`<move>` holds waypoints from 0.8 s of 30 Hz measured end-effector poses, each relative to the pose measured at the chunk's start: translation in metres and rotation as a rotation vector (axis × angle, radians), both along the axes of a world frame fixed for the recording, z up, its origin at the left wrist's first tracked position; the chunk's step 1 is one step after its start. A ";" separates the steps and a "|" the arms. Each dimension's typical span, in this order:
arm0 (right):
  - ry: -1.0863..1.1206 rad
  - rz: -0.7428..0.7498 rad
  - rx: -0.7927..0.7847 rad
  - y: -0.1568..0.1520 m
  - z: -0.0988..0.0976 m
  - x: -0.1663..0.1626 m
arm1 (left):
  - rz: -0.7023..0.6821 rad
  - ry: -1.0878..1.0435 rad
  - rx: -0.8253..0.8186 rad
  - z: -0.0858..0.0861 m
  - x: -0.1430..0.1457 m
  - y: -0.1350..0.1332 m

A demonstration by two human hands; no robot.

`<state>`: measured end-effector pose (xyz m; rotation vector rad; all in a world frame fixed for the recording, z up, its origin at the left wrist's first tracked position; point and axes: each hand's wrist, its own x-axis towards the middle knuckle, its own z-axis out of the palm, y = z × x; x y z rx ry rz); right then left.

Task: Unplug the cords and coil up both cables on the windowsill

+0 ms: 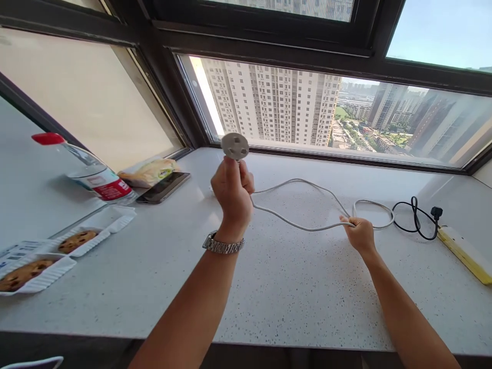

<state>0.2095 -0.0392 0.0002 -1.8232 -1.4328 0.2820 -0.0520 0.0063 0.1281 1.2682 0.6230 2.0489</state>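
Up above the counter (269, 287), the left hand (231, 192) is clamped on a white plug (234, 145), raised before the window (330, 110). Meanwhile the right hand (359, 234) is closed around the white cord (295, 205), just beside a black cable (417, 218) and a yellow power strip (465, 253).

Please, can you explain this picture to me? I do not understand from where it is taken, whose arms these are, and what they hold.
One camera, worn on a person's head, looks down at their own bare arms. The left hand holds up a round white plug in a closed grip. The right hand grips its white cable further along. On the speckled counter by the window lie a water bottle, a phone, cookies in trays, a black cord and a yellow power strip.
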 end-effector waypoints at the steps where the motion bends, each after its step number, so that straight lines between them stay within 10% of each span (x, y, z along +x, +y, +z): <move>1: -0.011 0.079 -0.031 -0.003 0.002 -0.004 | 0.028 0.076 0.008 -0.012 0.006 0.001; 7: 0.192 0.724 -0.492 -0.022 0.020 -0.011 | 0.172 0.362 -0.064 -0.050 0.032 0.003; 12: 0.566 1.055 -0.784 -0.025 0.022 -0.009 | 0.004 0.370 -0.090 -0.052 0.060 -0.015; 17: 0.817 0.699 -0.666 -0.016 0.004 -0.019 | -0.274 0.438 -0.150 -0.059 0.099 -0.057; 24: 1.089 0.247 -0.036 0.001 -0.008 -0.021 | -0.485 0.391 -0.250 -0.093 0.122 -0.069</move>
